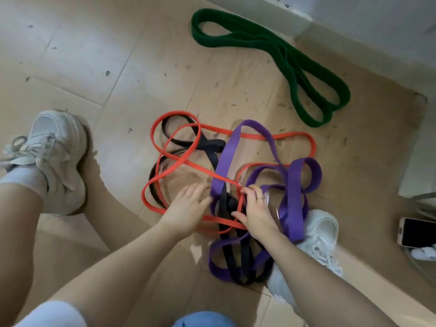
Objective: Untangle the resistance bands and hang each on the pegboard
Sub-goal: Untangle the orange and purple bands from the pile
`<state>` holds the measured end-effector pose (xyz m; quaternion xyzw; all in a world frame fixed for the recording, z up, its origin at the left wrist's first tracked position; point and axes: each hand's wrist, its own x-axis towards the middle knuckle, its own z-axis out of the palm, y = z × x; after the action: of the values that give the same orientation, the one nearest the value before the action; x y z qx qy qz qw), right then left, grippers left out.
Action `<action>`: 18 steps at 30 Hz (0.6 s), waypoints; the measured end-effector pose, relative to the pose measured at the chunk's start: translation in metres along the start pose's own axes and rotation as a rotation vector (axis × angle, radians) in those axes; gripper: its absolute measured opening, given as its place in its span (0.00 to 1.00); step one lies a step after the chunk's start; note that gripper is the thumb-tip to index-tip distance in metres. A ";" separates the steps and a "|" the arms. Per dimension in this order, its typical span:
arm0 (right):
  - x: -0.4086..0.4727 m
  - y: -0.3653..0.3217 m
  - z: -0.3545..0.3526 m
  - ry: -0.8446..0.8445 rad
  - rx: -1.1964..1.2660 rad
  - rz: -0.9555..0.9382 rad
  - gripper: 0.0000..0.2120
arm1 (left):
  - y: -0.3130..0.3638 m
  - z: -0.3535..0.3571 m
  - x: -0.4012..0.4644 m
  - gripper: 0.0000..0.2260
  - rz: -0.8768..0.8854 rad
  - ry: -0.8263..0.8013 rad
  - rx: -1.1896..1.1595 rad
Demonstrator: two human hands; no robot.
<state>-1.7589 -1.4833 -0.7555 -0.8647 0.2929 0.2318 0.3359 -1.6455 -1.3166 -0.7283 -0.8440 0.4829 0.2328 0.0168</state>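
Right hand pinched the orange band amid purple band and black band; left hand lay open. Tugging risked tightening the knot.

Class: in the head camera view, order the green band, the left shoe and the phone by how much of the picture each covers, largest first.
1. Green band, counting its whole loop.
2. Left shoe. It sits nearer the camera, so its rank against the band is unsure.
3. Phone, clearly smallest and cut off by the right edge.
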 end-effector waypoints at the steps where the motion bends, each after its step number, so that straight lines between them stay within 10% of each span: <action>1: -0.004 0.010 -0.004 -0.001 0.072 0.001 0.32 | 0.013 0.007 -0.003 0.14 0.065 -0.089 0.028; 4: -0.011 0.029 -0.013 -0.157 -0.031 -0.005 0.36 | 0.044 0.024 -0.003 0.19 0.049 -0.308 -0.062; 10: -0.010 0.016 -0.014 -0.153 -0.390 -0.057 0.39 | 0.053 0.009 0.010 0.09 -0.082 -0.209 -0.044; 18: -0.014 -0.003 -0.018 -0.001 -0.320 -0.100 0.12 | 0.016 -0.010 -0.015 0.06 -0.351 -0.059 -0.817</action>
<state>-1.7635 -1.4898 -0.7342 -0.9204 0.2089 0.2589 0.2052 -1.6609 -1.3157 -0.7105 -0.8435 0.2000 0.4222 -0.2649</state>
